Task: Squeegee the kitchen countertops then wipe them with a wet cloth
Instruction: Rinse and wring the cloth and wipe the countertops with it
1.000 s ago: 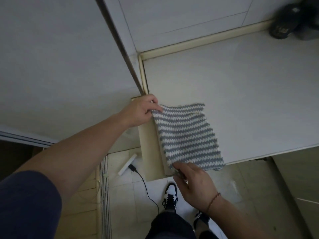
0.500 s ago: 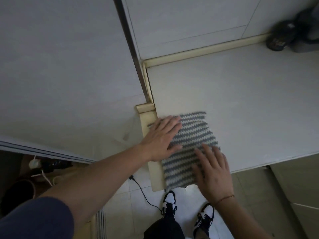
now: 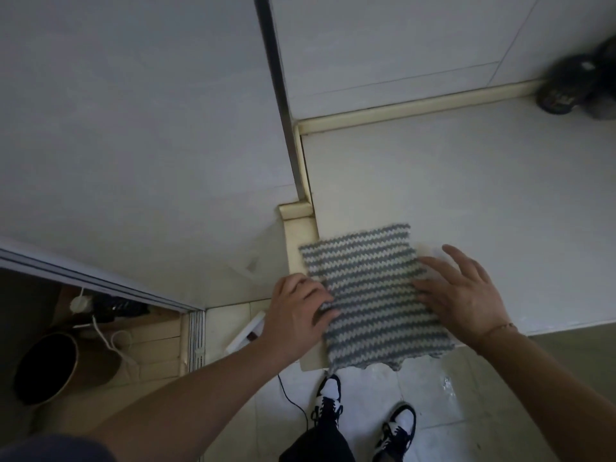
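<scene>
A grey-and-white striped knitted cloth point(image 3: 370, 291) lies flat at the front left corner of the white countertop point(image 3: 466, 181), its near edge hanging over the front. My left hand point(image 3: 296, 315) rests on the cloth's left edge with fingers bent over it. Fingers spread and nearly straight, my right hand point(image 3: 463, 295) lies flat over the cloth's right edge. No squeegee shows on the counter; a white bar-shaped object point(image 3: 246, 331) lies on the floor below, partly hidden by my left hand.
A wall point(image 3: 133, 128) with a dark vertical strip borders the counter on the left. Dark blurred objects point(image 3: 576, 85) sit at the back right corner. Below are a tiled floor, a black cable point(image 3: 293, 398), my shoes, and a dark round bin point(image 3: 50, 365) at the left.
The cloth was held by two corners, then laid flat. Since half a second ago my hands have moved apart to its left and right edges, and the cloth lies wider.
</scene>
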Action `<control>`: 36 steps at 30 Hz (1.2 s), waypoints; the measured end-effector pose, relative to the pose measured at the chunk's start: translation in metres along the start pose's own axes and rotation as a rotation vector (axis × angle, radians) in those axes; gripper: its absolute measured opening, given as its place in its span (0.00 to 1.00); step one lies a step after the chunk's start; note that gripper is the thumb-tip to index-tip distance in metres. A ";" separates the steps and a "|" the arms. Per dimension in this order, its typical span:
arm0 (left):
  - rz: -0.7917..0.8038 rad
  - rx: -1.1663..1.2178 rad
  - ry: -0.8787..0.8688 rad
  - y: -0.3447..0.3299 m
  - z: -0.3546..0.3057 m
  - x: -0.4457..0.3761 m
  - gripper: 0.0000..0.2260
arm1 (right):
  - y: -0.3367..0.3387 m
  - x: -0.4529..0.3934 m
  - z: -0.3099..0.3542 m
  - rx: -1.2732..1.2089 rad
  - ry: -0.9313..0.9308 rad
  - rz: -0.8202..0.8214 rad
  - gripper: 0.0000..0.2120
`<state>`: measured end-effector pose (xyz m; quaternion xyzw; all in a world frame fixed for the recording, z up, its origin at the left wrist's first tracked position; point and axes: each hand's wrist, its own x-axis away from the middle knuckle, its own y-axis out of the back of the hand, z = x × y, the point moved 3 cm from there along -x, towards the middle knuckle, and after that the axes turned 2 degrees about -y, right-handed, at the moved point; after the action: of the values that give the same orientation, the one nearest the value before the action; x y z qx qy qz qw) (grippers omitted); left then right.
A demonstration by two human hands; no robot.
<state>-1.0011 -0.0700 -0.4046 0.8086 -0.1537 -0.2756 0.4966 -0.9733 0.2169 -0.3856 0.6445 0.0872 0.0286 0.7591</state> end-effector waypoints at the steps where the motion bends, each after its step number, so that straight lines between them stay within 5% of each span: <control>1: -0.018 0.004 0.001 0.000 -0.002 0.003 0.12 | 0.000 0.003 0.000 -0.002 -0.001 -0.007 0.23; 9: 0.143 0.060 -0.014 0.002 -0.014 0.006 0.06 | 0.005 0.024 -0.008 -0.069 0.137 -0.062 0.08; 15: 0.265 0.226 -0.063 0.018 -0.022 0.003 0.06 | 0.015 0.039 -0.012 -0.190 0.259 0.035 0.15; 19: 0.391 0.519 0.183 0.041 -0.022 -0.018 0.02 | 0.035 0.044 -0.005 -0.695 0.032 0.050 0.13; 22: 0.317 0.647 0.306 0.057 -0.019 -0.049 0.05 | 0.050 0.036 0.003 -0.875 -0.149 -0.008 0.07; 26: 0.165 0.653 0.354 0.073 -0.013 -0.094 0.05 | 0.062 0.006 -0.001 -0.862 -0.292 -0.154 0.09; 30: 0.066 0.564 0.212 0.081 -0.009 -0.113 0.02 | 0.064 -0.004 -0.007 -0.840 -0.275 -0.267 0.04; 36: 0.463 0.315 0.123 0.058 0.002 -0.069 0.04 | 0.033 0.035 0.003 -0.555 -0.084 -0.090 0.08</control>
<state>-1.0561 -0.0624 -0.3336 0.8346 -0.3445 -0.0779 0.4228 -0.9366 0.2253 -0.3558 0.4080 0.0729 -0.0091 0.9100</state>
